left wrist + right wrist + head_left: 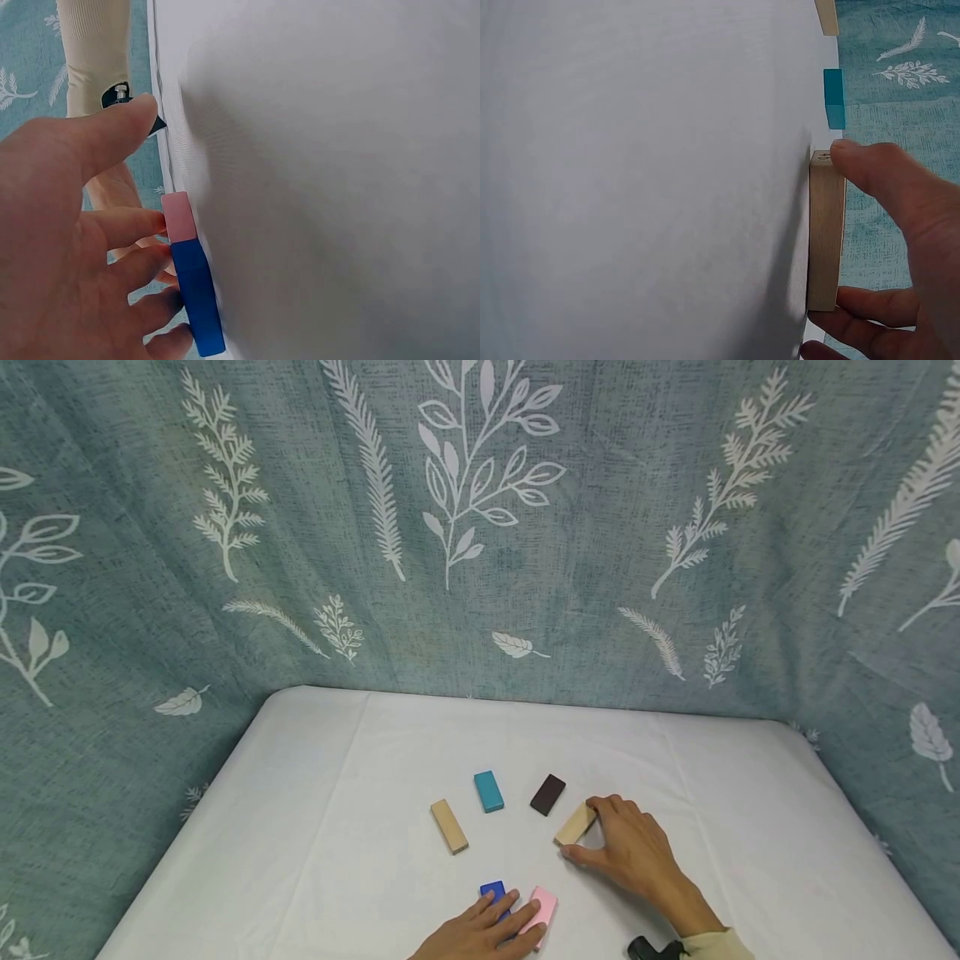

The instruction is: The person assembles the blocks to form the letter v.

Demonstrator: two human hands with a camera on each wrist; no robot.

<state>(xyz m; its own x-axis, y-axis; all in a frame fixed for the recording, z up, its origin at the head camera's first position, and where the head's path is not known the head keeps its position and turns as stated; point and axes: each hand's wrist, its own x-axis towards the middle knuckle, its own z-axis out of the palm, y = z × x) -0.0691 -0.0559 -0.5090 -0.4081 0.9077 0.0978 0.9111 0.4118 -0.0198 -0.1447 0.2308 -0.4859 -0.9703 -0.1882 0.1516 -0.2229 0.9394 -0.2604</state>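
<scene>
My right hand (pixel 633 853) pinches a plain wooden block (pixel 573 827) by its two ends, thumb at the near end and fingers at the far one. In the right wrist view this wooden block (pixel 824 236) lies low against the white cloth. My left hand (pixel 480 937) reaches in from the bottom edge with spread fingers. Its fingertips rest on a blue block (pixel 491 887) and a pink block (pixel 547 903). Both the pink block (pixel 179 217) and the blue block (pixel 198 300) show past the fingers in the left wrist view.
Beyond the hands, a second wooden block (pixel 449 827), a teal block (pixel 489 792) and a dark brown block (pixel 548 795) lie apart on the white-covered table (pixel 360 860). A leaf-patterned blue-green curtain (pixel 600 527) hangs behind the table's far edge.
</scene>
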